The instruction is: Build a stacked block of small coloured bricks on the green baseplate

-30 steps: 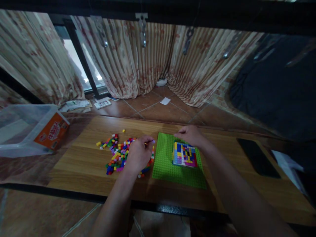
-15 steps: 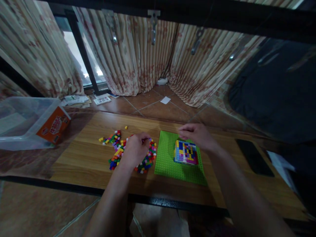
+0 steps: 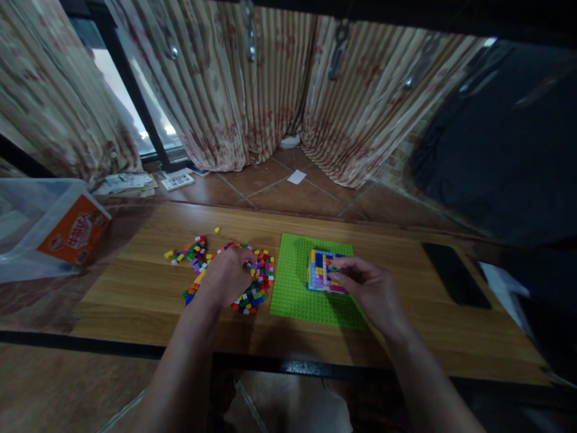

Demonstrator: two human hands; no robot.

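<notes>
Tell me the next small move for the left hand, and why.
Probably pinch one small brick from the loose pile of bricks and lift it clear. The left hand rests on that pile, while the right hand touches the multicoloured block on the green baseplate.

Wood-grain bench [image 3: 396, 337], smooth, faint sheen. Studded green plastic baseplate [image 3: 293, 288]. Glossy plastic bricks [image 3: 252, 288]. Clear plastic tub [image 3: 27, 234] with paper label. Pleated cloth curtains [image 3: 252, 90]. Glazed floor tiles [image 3: 270, 192]. Glossy black phone [image 3: 455, 273].
</notes>
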